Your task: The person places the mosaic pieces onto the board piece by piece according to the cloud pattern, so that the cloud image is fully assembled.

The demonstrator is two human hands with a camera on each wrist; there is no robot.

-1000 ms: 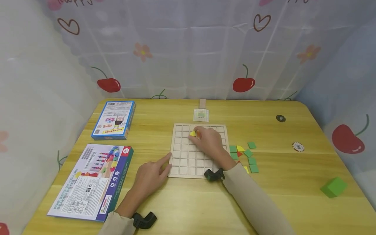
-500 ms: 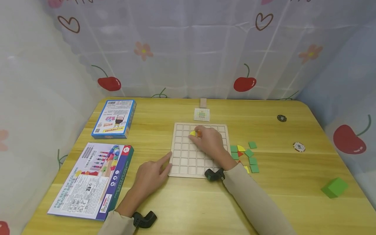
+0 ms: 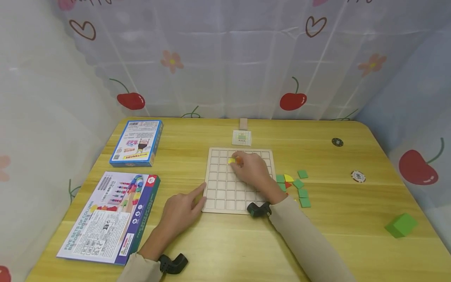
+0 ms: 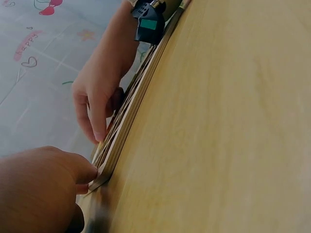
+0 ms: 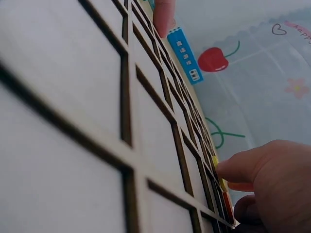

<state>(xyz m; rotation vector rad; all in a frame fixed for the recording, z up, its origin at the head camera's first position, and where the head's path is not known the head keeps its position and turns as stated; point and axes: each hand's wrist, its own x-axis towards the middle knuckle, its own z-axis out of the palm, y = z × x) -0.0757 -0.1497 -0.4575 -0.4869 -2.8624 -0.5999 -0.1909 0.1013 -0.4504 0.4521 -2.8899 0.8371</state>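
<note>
A pale wooden grid board lies mid-table. My right hand is over its upper part, thumb and index finger at a yellow tile in a cell near the top. In the right wrist view the thumb presses against the yellow tile. Just right of it an orange-red tile shows, partly hidden by the fingers. My left hand rests beside the board, index finger and thumb touching its left edge. The left wrist view shows the left hand at the board's corner.
Right of the board lie several loose green tiles, a yellow quarter-round and red triangles. A pattern card is behind it. Two boxes, blue and purple-edged, lie left. Chips and a green block stand right.
The right thumb has shifted slightly right along the yellow tile, and the right wrist moved a little with it. The left hand stays at the board's edge.
</note>
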